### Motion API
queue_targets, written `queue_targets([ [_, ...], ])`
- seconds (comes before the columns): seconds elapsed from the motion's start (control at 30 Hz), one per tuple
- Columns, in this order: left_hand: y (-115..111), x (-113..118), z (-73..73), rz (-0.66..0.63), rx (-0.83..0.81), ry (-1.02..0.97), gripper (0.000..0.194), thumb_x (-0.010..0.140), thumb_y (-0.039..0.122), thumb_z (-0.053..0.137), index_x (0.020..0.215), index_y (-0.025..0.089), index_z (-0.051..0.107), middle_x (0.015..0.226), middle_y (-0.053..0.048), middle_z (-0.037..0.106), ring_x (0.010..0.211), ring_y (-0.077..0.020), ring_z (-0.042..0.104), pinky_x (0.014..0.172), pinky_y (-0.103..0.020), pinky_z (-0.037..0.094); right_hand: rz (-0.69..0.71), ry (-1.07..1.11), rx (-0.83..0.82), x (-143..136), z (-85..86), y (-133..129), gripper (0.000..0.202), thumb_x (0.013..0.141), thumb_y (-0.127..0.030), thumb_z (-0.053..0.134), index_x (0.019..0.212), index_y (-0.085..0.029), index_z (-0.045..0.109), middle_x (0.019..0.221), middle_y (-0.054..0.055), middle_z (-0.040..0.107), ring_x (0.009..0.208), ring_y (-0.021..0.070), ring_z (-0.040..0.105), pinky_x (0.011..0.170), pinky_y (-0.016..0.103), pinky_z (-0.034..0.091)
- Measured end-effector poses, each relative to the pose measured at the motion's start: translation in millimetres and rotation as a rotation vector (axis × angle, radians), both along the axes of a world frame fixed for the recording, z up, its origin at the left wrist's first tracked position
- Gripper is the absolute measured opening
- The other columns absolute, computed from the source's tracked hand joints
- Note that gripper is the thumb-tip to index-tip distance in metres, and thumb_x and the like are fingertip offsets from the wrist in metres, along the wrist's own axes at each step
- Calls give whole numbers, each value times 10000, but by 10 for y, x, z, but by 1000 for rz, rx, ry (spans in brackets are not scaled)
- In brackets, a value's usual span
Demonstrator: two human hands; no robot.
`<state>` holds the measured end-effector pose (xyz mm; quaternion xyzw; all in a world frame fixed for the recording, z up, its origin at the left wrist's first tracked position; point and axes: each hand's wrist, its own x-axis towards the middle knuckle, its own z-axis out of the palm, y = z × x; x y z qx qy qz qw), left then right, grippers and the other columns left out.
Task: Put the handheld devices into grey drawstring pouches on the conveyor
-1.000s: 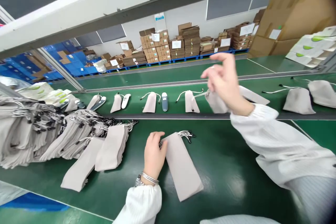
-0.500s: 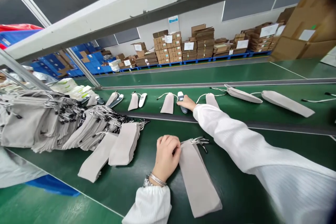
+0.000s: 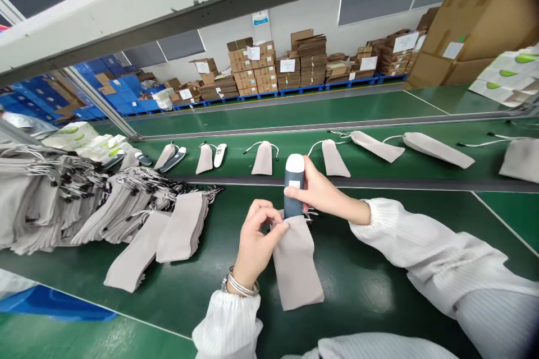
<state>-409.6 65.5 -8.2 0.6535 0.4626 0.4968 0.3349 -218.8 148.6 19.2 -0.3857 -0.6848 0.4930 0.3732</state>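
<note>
My right hand (image 3: 322, 190) grips a dark blue device with a white end (image 3: 293, 185), upright over the mouth of a grey drawstring pouch (image 3: 297, 263). The device's lower end meets the pouch's opening; whether its tip is inside I cannot tell. At the pouch's top left edge, my left hand (image 3: 259, 235) pinches the cloth between thumb and fingers. Beyond, on the green belt, lie a single pouch (image 3: 263, 158), another pouch (image 3: 334, 159), and a white-faced device (image 3: 219, 155) beside a pouch (image 3: 204, 159).
Large piles of grey pouches (image 3: 54, 196) fill the left, with a smaller stack (image 3: 183, 227) nearer me. White-green boxes (image 3: 71, 137) stand behind them. A metal beam (image 3: 168, 11) crosses overhead. Cardboard boxes (image 3: 250, 67) stand on pallets at the back.
My right hand has come back from the belt with the device, bringing it to the pouch. My left hand now pinches the pouch's opening. The view has shifted slightly to the right.
</note>
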Motion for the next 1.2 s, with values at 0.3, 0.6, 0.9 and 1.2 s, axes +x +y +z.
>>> queue_targets([
  [0.3,49,129,108,142,64,-102,103,781,201,782,759,191,682,1023,-33,517,808,-126,518,669,-240,428,304,-95,-101,61,19,-87,379,988,-543,500,994,-172,581,659,-53,434,486,69,384,435,207,296],
  [0.6,67,151,349,137,162,-82,111,762,204,808,734,196,700,1083,-42,520,798,-116,529,632,-232,435,362,63,65,150,68,-58,486,1001,-546,490,1351,-220,573,1077,57,598,631,80,435,513,209,358],
  [0.9,167,-89,397,210,57,-390,175,799,278,773,808,195,619,842,15,517,569,-52,398,480,-187,305,297,420,-309,528,374,-136,215,938,-364,632,1059,-236,508,554,-127,150,438,67,103,413,194,155],
  [1.2,340,-162,-336,44,48,354,190,848,75,588,942,220,665,1000,-35,655,881,-171,585,781,-305,479,-511,457,596,430,569,589,114,938,-245,507,1034,-273,452,667,-54,415,557,137,423,526,261,336],
])
